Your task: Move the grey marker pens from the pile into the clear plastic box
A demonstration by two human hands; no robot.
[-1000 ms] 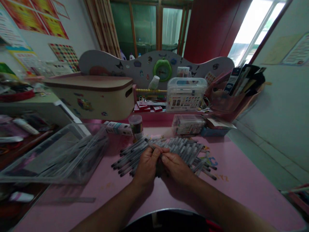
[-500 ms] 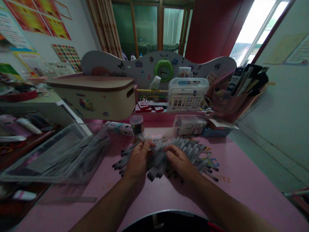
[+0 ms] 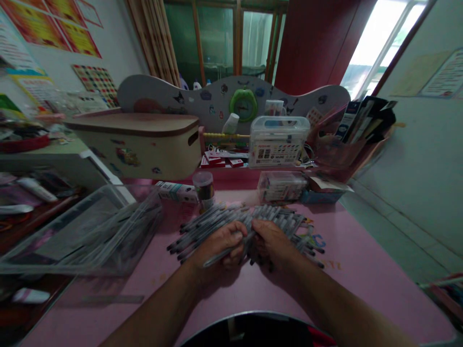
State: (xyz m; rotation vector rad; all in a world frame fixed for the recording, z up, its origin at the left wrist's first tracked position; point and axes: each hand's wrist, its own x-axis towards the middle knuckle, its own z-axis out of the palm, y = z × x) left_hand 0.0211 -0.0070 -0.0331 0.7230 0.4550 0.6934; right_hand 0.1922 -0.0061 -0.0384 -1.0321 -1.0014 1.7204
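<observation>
A heap of several grey marker pens (image 3: 275, 219) lies on the pink desk (image 3: 361, 270) in front of me. My left hand (image 3: 219, 248) is curled round one grey pen (image 3: 217, 259) that sticks out towards the lower left. Touching it on the right, my right hand (image 3: 273, 243) is closed over a small bunch of pens at the near edge of the heap. Both hands meet at the middle of the pile.
A clear plastic tray (image 3: 90, 236) holding more pens sits at the left. Behind the heap stand a small round jar (image 3: 203, 185), a clear pen case (image 3: 282, 185), a larger marker box (image 3: 278, 142) and a cream wooden box (image 3: 141, 144).
Both hands pulled back from the far side of the heap towards me and closed together. The left hand now holds one pen low at the front of the pile.
</observation>
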